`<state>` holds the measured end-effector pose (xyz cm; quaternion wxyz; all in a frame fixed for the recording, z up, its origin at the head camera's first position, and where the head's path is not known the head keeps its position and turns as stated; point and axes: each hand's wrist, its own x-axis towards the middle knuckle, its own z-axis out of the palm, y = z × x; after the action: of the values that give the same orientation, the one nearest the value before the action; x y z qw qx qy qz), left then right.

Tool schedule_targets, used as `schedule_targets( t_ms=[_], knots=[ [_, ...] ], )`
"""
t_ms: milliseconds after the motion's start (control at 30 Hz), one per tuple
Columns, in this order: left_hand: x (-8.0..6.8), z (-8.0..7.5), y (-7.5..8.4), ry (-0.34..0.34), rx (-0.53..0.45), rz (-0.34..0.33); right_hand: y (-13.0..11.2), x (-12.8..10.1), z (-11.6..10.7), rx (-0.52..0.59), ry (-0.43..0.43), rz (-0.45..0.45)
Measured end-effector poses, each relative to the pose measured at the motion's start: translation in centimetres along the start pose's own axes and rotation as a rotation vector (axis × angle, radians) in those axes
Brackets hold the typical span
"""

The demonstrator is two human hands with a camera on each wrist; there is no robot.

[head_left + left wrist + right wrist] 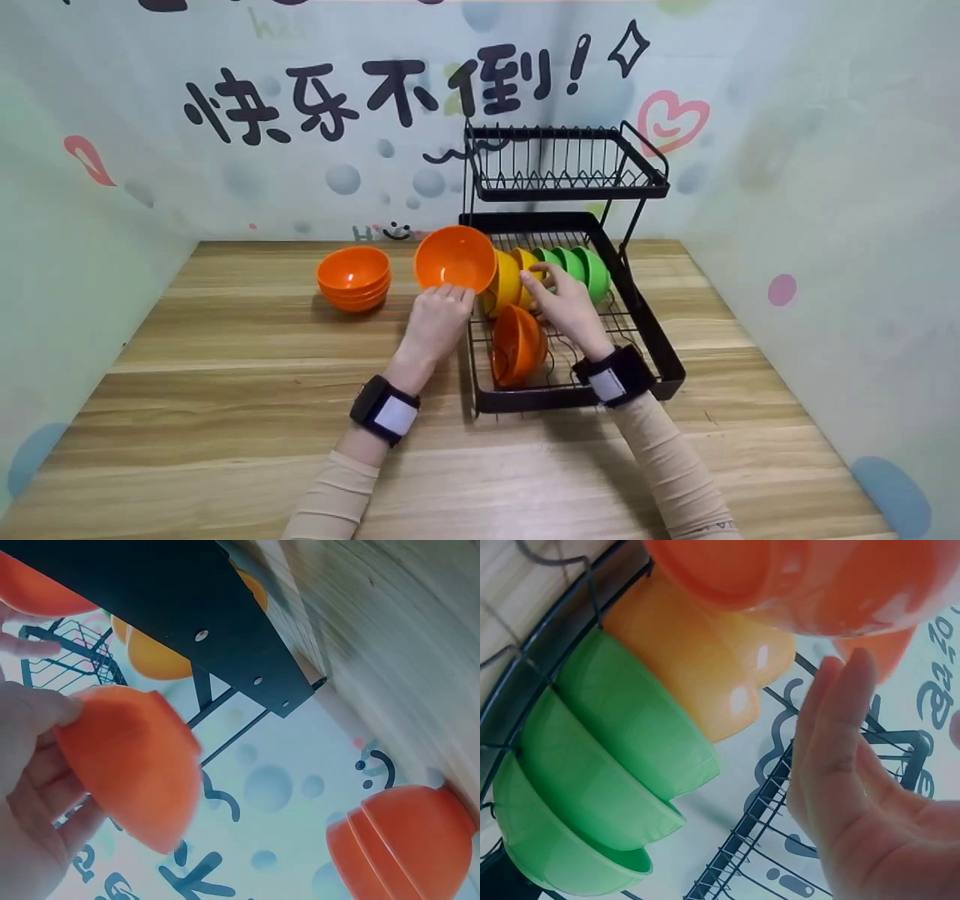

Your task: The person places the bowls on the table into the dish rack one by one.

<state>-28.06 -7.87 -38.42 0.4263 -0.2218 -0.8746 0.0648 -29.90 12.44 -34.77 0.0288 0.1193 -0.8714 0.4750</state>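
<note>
My left hand (441, 309) grips an orange bowl (454, 259) by its lower rim, tilted with the inside facing me, just left of the black dish rack (660, 352). The left wrist view shows the same bowl (133, 765) held between thumb and fingers (34, 787). My right hand (551, 292) hovers open over the rack's lower tier, fingers straight beside the yellow bowls (510, 281). The right wrist view shows that open hand (851, 780) close to a yellow bowl (705, 667). Three green bowls (600, 780) stand on edge behind the yellow ones. Another orange bowl (517, 345) stands on edge at the rack's front.
A stack of orange bowls (354, 277) sits upright on the wooden table (225, 420), left of the rack. The rack's upper wire tier (562, 161) holds nothing. Printed walls close in the back and both sides.
</note>
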Motion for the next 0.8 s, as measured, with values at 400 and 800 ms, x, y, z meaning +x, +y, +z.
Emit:
schedule_targets(
  t_ms=[400, 800],
  knots=[
    [0.2, 0.0, 0.8, 0.168, -0.016, 0.196, -0.6, 0.1, -0.4, 0.403, -0.062, 0.056],
    [0.5, -0.3, 1.5, 0.231, -0.07, 0.322, -0.6, 0.1, -0.6, 0.569, -0.075, 0.089]
  ],
)
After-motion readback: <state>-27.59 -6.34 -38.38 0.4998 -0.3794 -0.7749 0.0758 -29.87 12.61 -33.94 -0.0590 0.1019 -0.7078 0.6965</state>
